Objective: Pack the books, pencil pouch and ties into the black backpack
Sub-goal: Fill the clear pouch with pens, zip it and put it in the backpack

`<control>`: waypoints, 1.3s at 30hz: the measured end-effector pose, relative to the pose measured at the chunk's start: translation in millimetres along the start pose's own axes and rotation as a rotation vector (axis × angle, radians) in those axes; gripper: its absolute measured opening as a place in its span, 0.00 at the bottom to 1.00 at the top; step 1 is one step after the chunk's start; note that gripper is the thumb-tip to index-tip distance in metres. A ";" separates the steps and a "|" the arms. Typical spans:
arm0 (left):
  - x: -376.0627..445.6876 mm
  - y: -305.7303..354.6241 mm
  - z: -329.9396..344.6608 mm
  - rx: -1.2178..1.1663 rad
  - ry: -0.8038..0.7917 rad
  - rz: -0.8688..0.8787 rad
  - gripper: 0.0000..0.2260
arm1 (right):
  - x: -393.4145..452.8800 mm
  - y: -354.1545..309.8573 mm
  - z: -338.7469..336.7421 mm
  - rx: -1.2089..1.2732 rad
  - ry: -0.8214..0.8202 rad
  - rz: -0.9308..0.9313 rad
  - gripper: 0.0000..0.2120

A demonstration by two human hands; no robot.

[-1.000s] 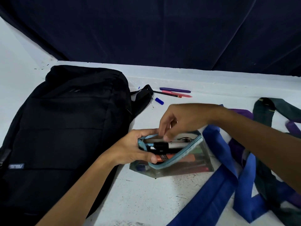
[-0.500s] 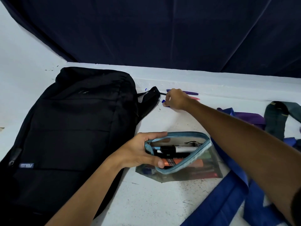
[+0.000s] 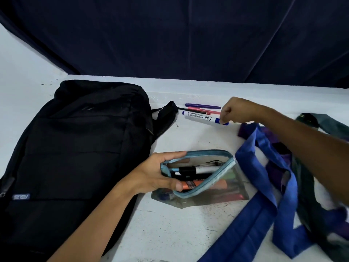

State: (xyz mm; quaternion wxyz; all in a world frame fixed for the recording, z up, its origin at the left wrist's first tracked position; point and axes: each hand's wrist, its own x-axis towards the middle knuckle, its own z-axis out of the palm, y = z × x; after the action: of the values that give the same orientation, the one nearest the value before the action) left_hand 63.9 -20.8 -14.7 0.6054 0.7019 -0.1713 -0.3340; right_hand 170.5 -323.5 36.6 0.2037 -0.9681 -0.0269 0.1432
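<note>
Head view shows my right hand (image 3: 229, 111) at about one o'clock, fingers curled and pinching the blue cap end of the whiteboard marker (image 3: 204, 118), which lies on the table (image 3: 188, 224) just in front of a purple pen (image 3: 203, 106) and a pink pen (image 3: 204, 111). My left hand (image 3: 160, 174) at centre grips the left end of the pencil pouch (image 3: 200, 178), thumb under and fingers over its blue zip edge, holding the mouth agape; markers already lie inside.

To do this step well, I judge I should lift the marker by its cap end, turn it lengthwise to match the pouch, and slide it in along the others rather than poking it down, so the mesh wall does not snag. My left hand ought to keep the mouth wide and steady. The two pens beside it want collecting afterwards.

Black backpack (image 3: 75, 148) lies flat at nine o'clock, its strap (image 3: 166, 116) reaching toward the pens. Blue tie (image 3: 264, 186) and the darker ties (image 3: 321, 123) sprawl at four o'clock, close to the pouch. No books are in view.
</note>
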 end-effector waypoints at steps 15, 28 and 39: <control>-2.2 8.7 6.3 -0.009 -0.061 0.008 0.44 | -61.8 -74.9 3.2 -0.339 -0.487 -0.281 0.06; -0.9 2.5 4.3 0.018 0.013 -0.013 0.56 | -6.4 -43.8 3.4 0.085 -0.108 -0.197 0.07; 7.6 14.4 3.6 0.137 0.088 -0.024 0.52 | 78.0 2.2 50.3 -0.030 0.265 -0.024 0.11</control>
State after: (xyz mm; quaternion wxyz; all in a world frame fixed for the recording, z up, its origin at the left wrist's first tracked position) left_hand 69.3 -31.3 -2.9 0.5586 0.7578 -0.1586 -0.2975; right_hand 230.6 -297.5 -29.2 0.1928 -0.9811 -0.0134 0.0112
